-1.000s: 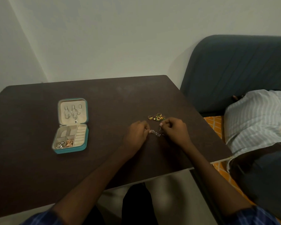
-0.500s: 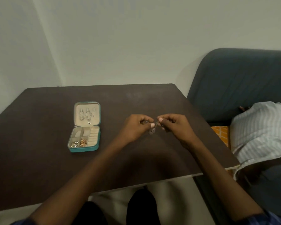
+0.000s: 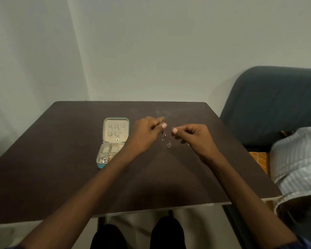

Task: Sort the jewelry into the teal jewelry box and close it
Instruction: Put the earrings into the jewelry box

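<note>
Jewelry box [image 3: 113, 141]: a small teal case with rounded corners and a pale, felt-like lining, lying open on the dark table [image 3: 61, 159] at about 9 o'clock from the hands. The lid lies back flat towards 12 o'clock, joined to the tray along a hinge line.

Progress, judged from the layout:
- Lid panel: two or three thin silver pieces [image 3: 115, 131] hang on it, one ending in a small pendant.
- Tray: the compartments nearest 6 o'clock hold a few small items [image 3: 106, 159], some silver and sparkling, some gold-toned. The other compartments look empty.
- Not done: the two pieces in the hands are not yet stored, and the box is not yet closed. No other loose jewelry can be made out on the table; the hands may hide some.

Hands: both are raised over the table centre, close together but apart.
- Left hand [image 3: 145, 133]: thumb and forefinger pinch the top of a thin silver drop earring [image 3: 163, 135], the remaining fingers curled.
- Right hand [image 3: 196, 139]: the same pinch, holding a second silver drop earring [image 3: 169, 143], which hangs lower.

Both dangle freely, fine and chain-like, with small glinting ends; details are too small to tell. The table surface is matte, dark brown and square-edged.
</note>
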{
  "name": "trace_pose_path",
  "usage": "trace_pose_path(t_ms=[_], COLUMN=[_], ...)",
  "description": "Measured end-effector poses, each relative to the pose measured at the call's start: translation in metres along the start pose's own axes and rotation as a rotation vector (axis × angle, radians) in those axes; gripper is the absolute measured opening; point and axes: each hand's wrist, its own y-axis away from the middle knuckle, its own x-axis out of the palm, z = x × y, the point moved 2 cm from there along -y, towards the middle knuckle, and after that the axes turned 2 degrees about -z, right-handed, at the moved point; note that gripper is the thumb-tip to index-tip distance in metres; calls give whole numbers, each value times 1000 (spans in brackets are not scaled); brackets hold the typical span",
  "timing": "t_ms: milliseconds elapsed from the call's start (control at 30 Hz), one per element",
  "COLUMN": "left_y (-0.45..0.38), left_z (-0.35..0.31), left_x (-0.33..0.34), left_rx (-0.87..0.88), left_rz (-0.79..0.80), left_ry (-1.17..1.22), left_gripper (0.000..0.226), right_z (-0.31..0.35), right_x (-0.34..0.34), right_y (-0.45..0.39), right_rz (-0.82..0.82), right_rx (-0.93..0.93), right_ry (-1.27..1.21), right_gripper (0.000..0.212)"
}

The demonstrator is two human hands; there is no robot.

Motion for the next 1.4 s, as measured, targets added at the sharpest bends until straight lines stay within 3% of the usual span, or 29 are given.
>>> trace_pose_path(t_ms=[300,533,767,933,1033,1167,1400], left_y=[-1,-4,-2,-1,-1,1,4], left_z=[5,4,-5,-6,-6,-5,-2], left_x=[-37,-59,-69,-79,-85,-88,-89], left_rx=[-25,-48,39,69,39,14,-21], left_rz=[79,142,156,171,183,167,105], left_ry=[15,92,15,31,101,200,432], left_gripper=[31,28,40,32,26,36,22], right_z=[28,48,60,64,65,71,83], right_x=[21,29,42,46,48,52,59], right_y=[-4,-7,-12,-15,-16,-15,-17], right_rz=[-26,0,55,82,99,137,202], right_rx=[-3,-62,-75,-54,-41,-65,-75], right_ry=[-187,-197,-264,-277,-315,-266,-380], right_gripper=[8,6,16,13,10,14,14])
